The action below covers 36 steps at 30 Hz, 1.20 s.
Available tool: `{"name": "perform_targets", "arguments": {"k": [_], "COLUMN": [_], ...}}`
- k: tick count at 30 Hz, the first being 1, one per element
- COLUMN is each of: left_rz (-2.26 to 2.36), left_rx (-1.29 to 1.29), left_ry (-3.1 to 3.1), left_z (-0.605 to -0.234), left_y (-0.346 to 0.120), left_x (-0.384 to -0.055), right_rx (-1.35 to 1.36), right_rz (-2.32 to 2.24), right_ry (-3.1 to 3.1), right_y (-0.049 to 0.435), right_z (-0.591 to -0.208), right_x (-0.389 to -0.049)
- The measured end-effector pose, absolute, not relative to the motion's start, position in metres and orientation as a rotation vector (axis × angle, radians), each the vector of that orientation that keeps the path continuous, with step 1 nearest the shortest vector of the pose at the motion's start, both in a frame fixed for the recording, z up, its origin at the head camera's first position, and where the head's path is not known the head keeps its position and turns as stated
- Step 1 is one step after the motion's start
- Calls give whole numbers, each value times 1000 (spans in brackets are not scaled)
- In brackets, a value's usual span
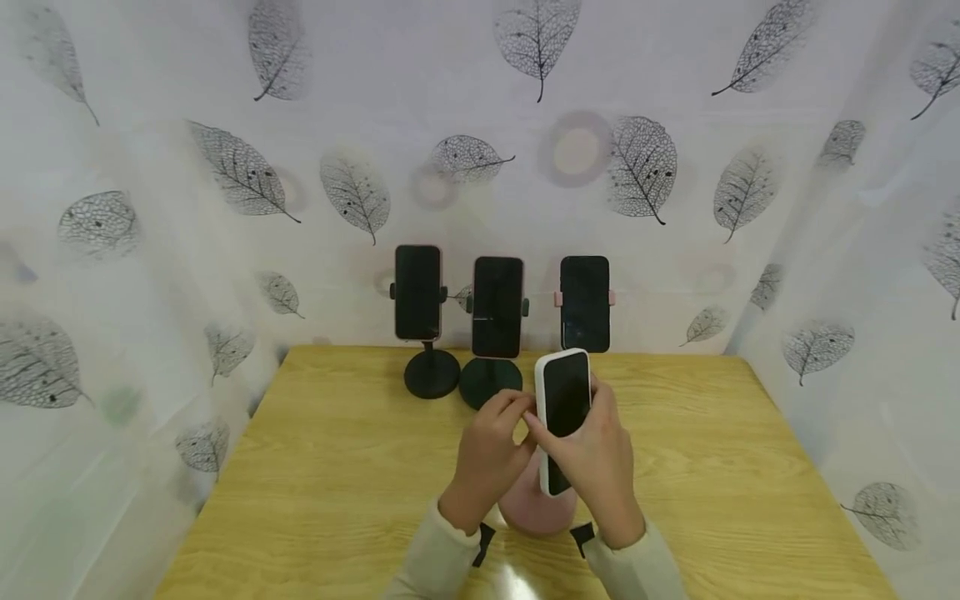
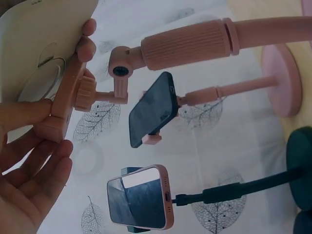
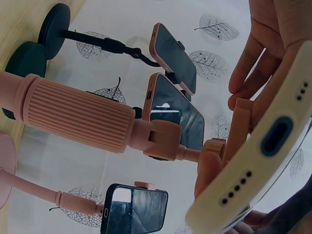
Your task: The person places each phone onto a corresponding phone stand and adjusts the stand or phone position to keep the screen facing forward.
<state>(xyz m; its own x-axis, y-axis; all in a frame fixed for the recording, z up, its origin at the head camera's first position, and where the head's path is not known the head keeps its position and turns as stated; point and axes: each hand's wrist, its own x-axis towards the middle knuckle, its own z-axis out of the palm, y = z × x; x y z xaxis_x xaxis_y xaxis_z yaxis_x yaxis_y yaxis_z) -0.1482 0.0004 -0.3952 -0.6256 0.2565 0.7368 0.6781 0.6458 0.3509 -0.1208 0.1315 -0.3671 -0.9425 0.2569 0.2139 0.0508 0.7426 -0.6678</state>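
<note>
A phone in a white case (image 1: 553, 367) stands tilted in front of me, dark screen toward the head camera. My right hand (image 1: 603, 458) grips it, thumb across the front and fingers around the right edge. On the left, my left hand (image 1: 483, 450) pinches one end of the pink clamp (image 2: 61, 105) behind the phone, its thumb between clamp and case. The clamp joins a jointed pink stand (image 2: 187, 44) with a ribbed sleeve. Below the hands shows the round pink base (image 1: 536, 517). In the right wrist view, the phone's bottom edge (image 3: 261, 163) with its charging port faces the camera.
Behind the hands, three upright phones are held in stands: one on a black stand (image 1: 431, 375), one on a dark green stand (image 1: 487, 383), and one in a pink clamp (image 3: 145, 185). The wooden table (image 1: 337, 467) meets a leaf-print curtain (image 1: 480, 108) at the back and sides.
</note>
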Motion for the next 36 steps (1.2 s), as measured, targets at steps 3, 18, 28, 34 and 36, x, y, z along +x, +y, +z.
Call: {"name": "perform_targets", "arguments": {"k": [3,18,28,34,36], "left_rz": [-857,-860,-891,-883,-874], "left_rx": [-742,-566,-514,-494,-495], "left_ry": [-2206,-2207,-2219,-2223,-2222], "left_z": [-393,-395,-393,-392,-392], "left_y": [-1,9,12,13,13], "left_x": [-148,-139,-137,-137,-137], "right_rx": [-240,-195,-178,-116,-110], "right_rz": [1002,948,1011,1046,1081], "right_ry": [-2650,-2623,-2664,-2661,-2654], "right_y": [131,127,127,128,128], "right_z": [-368,-376,-373,-372,-371], "right_x": [-120,-120,-117,-115,-114]}}
